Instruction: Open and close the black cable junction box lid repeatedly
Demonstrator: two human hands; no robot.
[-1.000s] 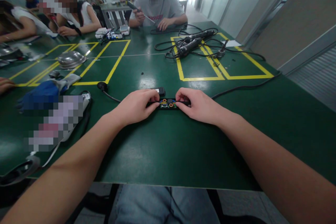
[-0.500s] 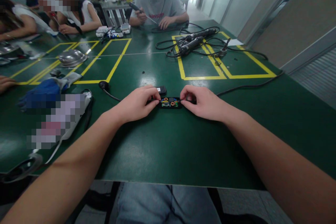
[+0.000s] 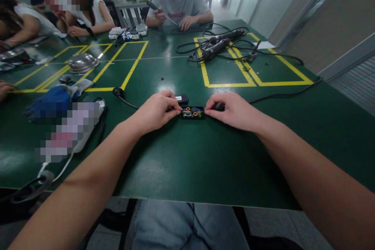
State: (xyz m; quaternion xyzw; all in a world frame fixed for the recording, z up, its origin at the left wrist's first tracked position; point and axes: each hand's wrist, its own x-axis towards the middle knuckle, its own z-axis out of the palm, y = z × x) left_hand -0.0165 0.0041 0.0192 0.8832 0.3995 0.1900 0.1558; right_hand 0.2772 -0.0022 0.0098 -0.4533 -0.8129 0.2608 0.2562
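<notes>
A small black open case with a circuit board and orange rings inside (image 3: 192, 112) lies on the green table (image 3: 187, 164). My left hand (image 3: 155, 111) pinches its left end with curled fingers. My right hand (image 3: 233, 111) pinches its right end the same way. A black cable (image 3: 281, 94) runs off to the right from behind my right hand. Just behind the case sits a small black ribbed part (image 3: 182, 98). A black plug on a cord (image 3: 118, 93) lies to the left of my left hand.
Yellow tape boxes (image 3: 231, 70) mark the table. Electric screwdrivers with tangled cables (image 3: 218, 45) lie at the back right. A metal bowl (image 3: 82, 62), a blue cloth (image 3: 51, 101) and a strap sit at the left. Several other people work at the far side.
The view has shifted slightly, and both hands with the case sit a little further right and up. My right fingers have moved from over the case to its right end.
</notes>
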